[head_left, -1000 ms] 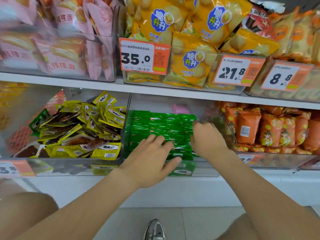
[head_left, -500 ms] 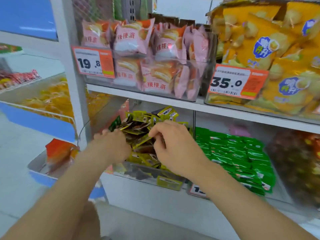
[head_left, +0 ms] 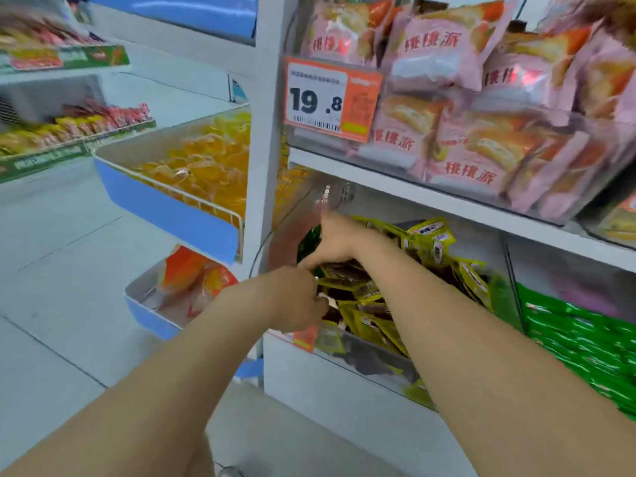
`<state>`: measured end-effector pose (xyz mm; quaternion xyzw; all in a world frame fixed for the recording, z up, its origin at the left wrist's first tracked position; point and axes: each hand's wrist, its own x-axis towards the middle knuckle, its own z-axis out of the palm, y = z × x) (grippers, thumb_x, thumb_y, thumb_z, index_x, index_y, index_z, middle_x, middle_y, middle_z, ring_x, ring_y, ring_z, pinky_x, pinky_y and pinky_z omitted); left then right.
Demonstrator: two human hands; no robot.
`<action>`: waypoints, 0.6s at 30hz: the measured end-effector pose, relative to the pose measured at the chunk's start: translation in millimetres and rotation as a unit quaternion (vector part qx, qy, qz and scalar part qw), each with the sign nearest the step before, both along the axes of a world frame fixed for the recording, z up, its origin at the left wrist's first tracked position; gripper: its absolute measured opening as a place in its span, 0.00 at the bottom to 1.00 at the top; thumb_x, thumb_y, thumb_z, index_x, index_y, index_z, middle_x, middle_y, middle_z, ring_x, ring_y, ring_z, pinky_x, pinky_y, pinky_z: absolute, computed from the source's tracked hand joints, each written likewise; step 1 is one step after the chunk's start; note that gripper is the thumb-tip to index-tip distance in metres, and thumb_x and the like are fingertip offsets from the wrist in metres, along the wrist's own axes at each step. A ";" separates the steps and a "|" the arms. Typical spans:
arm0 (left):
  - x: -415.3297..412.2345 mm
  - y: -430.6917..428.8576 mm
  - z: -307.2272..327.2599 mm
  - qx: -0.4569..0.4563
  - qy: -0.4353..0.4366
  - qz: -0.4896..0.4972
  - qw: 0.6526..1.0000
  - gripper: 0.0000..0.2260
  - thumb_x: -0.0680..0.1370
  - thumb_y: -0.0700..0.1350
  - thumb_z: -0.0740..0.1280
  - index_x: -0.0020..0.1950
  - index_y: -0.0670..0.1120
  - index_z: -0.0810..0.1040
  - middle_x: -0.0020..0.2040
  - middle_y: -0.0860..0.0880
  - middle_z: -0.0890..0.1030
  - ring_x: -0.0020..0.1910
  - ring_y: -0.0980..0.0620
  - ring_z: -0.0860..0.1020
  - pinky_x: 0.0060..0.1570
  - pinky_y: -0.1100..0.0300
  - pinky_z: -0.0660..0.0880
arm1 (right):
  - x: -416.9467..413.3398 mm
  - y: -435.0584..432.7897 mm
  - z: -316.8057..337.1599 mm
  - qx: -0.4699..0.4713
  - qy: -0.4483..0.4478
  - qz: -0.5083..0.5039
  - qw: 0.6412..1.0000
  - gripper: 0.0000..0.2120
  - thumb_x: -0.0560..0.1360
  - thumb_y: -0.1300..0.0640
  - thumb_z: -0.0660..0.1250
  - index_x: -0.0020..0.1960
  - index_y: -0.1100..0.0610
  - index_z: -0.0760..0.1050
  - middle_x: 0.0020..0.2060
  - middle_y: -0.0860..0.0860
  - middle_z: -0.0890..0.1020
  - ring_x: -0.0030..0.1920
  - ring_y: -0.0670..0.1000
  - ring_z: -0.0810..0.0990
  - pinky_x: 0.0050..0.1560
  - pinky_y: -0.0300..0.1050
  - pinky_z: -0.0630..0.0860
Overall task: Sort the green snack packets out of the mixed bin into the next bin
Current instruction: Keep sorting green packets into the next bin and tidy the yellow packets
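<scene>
Head view: R hand (head_left: 332, 244) reaches a dark green packet (head_left: 307, 239) at the left wall of the mixed bin (head_left: 364, 356); grip unclear, blur. L hand (head_left: 292, 299) is curled at the front corner, can't tell if holding. Risk: hands crowd, yellow packets (head_left: 433, 239) get dragged out; next bin (head_left: 513, 290) is well apart on the right. Vs 0.5 s ago: both hands were mid-pile, R is now further left.
</scene>
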<state>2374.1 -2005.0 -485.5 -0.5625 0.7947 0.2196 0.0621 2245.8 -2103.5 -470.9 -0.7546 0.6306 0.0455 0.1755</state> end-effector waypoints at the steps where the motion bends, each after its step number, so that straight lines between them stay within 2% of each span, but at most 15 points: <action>1: -0.4 -1.0 0.5 0.000 0.001 0.001 1.000 0.18 0.85 0.52 0.57 0.38 0.45 0.70 0.39 0.46 0.73 0.36 0.51 0.70 0.34 0.56 0.64 | 1.6 -14.6 -12.7 0.011 0.025 0.009 1.000 0.55 0.47 0.28 0.81 0.67 0.54 0.74 0.59 0.47 0.78 0.59 0.53 0.80 0.56 0.49 0.80; 3: 0.1 -3.8 0.0 0.002 0.002 0.001 1.000 0.18 0.84 0.51 0.57 0.37 0.45 0.70 0.38 0.46 0.73 0.35 0.50 0.70 0.33 0.55 0.65 | 5.7 -30.4 -28.7 0.015 0.059 0.024 0.998 0.60 0.39 0.27 0.75 0.67 0.53 0.76 0.59 0.50 0.81 0.57 0.55 0.82 0.57 0.53 0.82; 5: 1.2 -5.1 0.3 0.005 0.000 -0.001 1.000 0.18 0.84 0.50 0.57 0.37 0.45 0.69 0.37 0.46 0.73 0.34 0.50 0.70 0.34 0.55 0.65 | 9.2 -28.2 -26.4 -0.010 0.061 0.026 0.998 0.65 0.37 0.28 0.74 0.71 0.54 0.71 0.64 0.52 0.78 0.61 0.57 0.80 0.60 0.55 0.81; 7: 2.5 -5.4 1.7 0.008 0.005 -0.001 1.000 0.17 0.84 0.50 0.58 0.36 0.45 0.68 0.37 0.46 0.72 0.34 0.50 0.70 0.33 0.56 0.65 | 9.0 -24.4 -22.9 -0.046 0.052 0.021 0.997 0.65 0.36 0.27 0.73 0.70 0.55 0.72 0.64 0.53 0.76 0.62 0.58 0.77 0.62 0.55 0.79; 11: 5.3 -7.5 3.0 0.015 0.021 -0.005 1.000 0.19 0.84 0.50 0.59 0.35 0.45 0.68 0.36 0.47 0.72 0.35 0.49 0.69 0.38 0.54 0.68 | 7.9 -20.9 -29.8 -0.095 -0.004 0.023 0.995 0.51 0.45 0.31 0.80 0.63 0.54 0.75 0.59 0.52 0.76 0.60 0.56 0.76 0.58 0.56 0.79; 13: 5.8 -8.1 2.6 0.016 0.023 -0.006 1.000 0.19 0.84 0.50 0.59 0.35 0.45 0.67 0.35 0.47 0.71 0.34 0.49 0.68 0.37 0.53 0.68 | 7.7 -18.8 -31.1 -0.120 -0.035 0.026 0.992 0.42 0.47 0.35 0.82 0.57 0.51 0.76 0.53 0.49 0.79 0.54 0.55 0.79 0.50 0.52 0.80; 15: 6.6 -8.1 2.9 0.017 0.030 0.000 0.999 0.20 0.84 0.50 0.59 0.34 0.45 0.66 0.33 0.47 0.69 0.33 0.49 0.67 0.36 0.53 0.67 | 7.0 -14.2 -28.5 -0.132 -0.051 0.033 0.989 0.31 0.52 0.39 0.85 0.46 0.48 0.74 0.44 0.47 0.78 0.45 0.52 0.78 0.38 0.47 0.75; 18: 7.7 -7.4 4.2 0.004 0.032 0.022 0.999 0.18 0.84 0.47 0.61 0.34 0.45 0.66 0.33 0.48 0.69 0.33 0.50 0.67 0.34 0.57 0.66 | 5.4 -7.3 -23.9 -0.156 -0.019 0.081 0.984 0.26 0.59 0.41 0.84 0.37 0.47 0.67 0.37 0.47 0.74 0.37 0.51 0.74 0.30 0.45 0.65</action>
